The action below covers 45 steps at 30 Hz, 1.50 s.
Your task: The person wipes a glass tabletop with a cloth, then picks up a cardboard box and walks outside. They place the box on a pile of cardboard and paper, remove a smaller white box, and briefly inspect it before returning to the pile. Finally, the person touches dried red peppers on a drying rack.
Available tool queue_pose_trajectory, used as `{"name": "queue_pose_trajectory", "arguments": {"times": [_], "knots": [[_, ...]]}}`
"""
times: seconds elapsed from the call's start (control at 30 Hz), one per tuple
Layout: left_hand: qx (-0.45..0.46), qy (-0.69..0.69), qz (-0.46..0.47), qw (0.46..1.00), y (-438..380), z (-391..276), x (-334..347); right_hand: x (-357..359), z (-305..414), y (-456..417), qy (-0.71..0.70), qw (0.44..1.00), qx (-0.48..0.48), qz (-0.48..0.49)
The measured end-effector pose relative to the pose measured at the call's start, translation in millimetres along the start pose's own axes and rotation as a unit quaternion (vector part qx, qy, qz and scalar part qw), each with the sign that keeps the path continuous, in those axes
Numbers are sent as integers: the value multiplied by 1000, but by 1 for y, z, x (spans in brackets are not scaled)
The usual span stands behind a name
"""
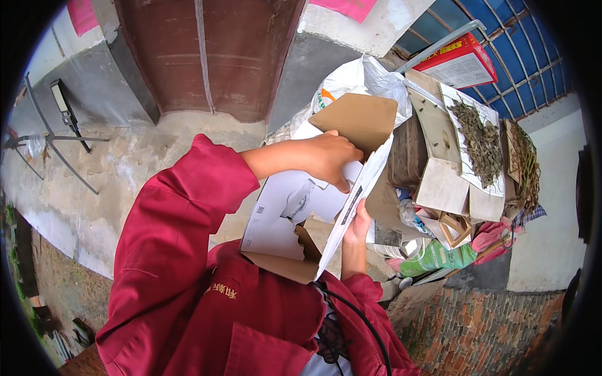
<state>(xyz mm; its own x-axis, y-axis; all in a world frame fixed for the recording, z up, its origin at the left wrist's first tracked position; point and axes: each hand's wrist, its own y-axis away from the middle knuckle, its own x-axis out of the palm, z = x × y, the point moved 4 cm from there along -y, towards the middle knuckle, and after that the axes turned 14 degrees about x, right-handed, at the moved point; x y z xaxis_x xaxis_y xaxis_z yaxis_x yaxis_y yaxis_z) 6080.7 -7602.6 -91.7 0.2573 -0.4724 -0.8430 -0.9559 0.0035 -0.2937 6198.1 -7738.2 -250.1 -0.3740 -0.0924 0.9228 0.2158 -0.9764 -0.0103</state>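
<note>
A white cardboard box (272, 197) with a brown inside is tilted open in front of my chest. Its near white face bears a grey print and has a ragged torn hole. One brown end flap (360, 117) stands up at the far end; another folds out close to my jacket. My left hand (329, 157) reaches across from the left and grips the box at its upper part, thumb on the white board and fingertips partly hidden. From the right, my right hand (357, 223) holds the outer long side, its fingers mostly hidden behind the panel.
Behind the box lies a white plastic sack (348, 77). To the right, a pile holds cardboard with dried plant matter (477, 141), a red box (458, 61) and a green bag (444, 258). A metal stand (49, 136) is at left. A brown door (211, 56) is ahead.
</note>
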Motion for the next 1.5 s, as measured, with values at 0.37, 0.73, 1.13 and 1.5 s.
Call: {"name": "queue_pose_trajectory", "arguments": {"times": [0.37, 0.73, 1.13, 1.5], "knots": [[-130, -77, 60, 987, 8, 32, 11, 6, 11, -17, 131, 974, 7, -185], [-116, -316, -5, 942, 25, 93, 103, -24, 1, -26, 149, 961, 53, -225], [-185, 285, -380, 860, 78, 41, -7, -22, 37, -6, -12, 995, -6, -104], [-271, 552, -341, 711, 77, 46, 62, -24, -18, 4, 224, 860, -13, -459]]}}
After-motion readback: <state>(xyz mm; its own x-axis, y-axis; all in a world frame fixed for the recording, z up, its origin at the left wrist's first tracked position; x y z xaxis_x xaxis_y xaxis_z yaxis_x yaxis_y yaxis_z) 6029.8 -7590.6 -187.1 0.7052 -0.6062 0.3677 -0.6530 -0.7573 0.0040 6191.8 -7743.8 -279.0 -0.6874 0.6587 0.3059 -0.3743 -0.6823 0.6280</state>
